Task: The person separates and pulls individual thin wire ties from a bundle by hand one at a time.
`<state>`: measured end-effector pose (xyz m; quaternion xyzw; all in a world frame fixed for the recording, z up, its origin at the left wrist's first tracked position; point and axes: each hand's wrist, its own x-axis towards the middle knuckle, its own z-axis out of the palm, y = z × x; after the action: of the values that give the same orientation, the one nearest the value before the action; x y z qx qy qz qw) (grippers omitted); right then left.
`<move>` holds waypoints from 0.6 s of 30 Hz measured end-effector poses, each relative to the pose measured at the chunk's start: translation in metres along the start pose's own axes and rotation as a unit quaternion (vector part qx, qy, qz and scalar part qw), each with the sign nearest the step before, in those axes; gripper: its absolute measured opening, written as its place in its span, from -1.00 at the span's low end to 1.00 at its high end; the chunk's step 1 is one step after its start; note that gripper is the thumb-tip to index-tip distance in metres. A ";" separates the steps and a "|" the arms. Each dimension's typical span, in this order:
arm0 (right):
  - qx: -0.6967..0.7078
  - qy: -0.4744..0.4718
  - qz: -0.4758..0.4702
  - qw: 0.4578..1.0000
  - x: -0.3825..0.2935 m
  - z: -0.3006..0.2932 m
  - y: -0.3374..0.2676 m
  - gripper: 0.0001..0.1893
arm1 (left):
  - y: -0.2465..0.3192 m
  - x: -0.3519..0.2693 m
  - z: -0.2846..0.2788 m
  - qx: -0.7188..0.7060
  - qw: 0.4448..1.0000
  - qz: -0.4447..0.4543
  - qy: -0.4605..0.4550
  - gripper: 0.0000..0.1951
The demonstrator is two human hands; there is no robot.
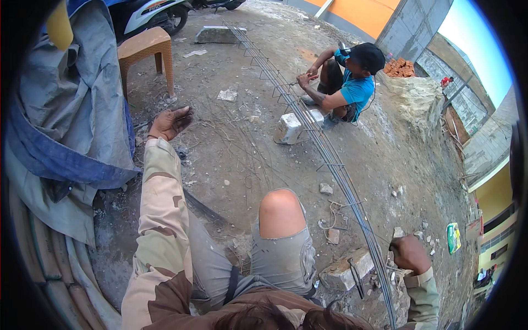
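Note:
A long bundle of steel rebar with wire stirrups runs diagonally before me, past my right knee. My right hand is curled just to the right of its near end. A thin wire seems to reach towards its fingers, but what lies inside the fist is hidden. Out to the left, my left hand hangs over the dirt with thumb and fingers apart and nothing visible in it. Loose stirrups lean by a near concrete block. Another white block supports the bundle farther along.
A co-worker squats beside the far bundle, hands at a stirrup with a red-handled tool. A plastic stool, a tarp over stacked sacks and a scooter stand left. Sand and bricks are piled right.

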<state>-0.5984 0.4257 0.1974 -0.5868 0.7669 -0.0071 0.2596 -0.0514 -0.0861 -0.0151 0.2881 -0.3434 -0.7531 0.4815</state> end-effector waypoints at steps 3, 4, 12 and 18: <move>0.401 0.181 -0.072 0.895 -0.028 -0.028 0.015 -0.76 | -0.001 -0.006 -0.007 -0.041 0.998 -0.001 0.040 -0.86; 0.451 0.093 -0.200 0.865 -0.042 -0.034 0.035 -0.78 | -0.003 -0.006 -0.014 -0.058 0.998 -0.002 0.024 -0.87; -0.289 0.343 -0.085 0.890 -0.021 -0.015 0.035 -0.92 | -0.001 -0.004 -0.008 -0.053 0.998 -0.010 0.034 -0.88; 0.341 -0.018 -0.410 0.846 -0.056 -0.047 0.020 -0.82 | -0.007 -0.002 -0.030 -0.108 0.993 -0.004 0.055 -0.87</move>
<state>-0.6257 0.4693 0.2535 -0.7223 0.4009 -0.3638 0.4304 -0.0310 -0.0895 -0.0384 0.2770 -0.2318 -0.7705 0.5253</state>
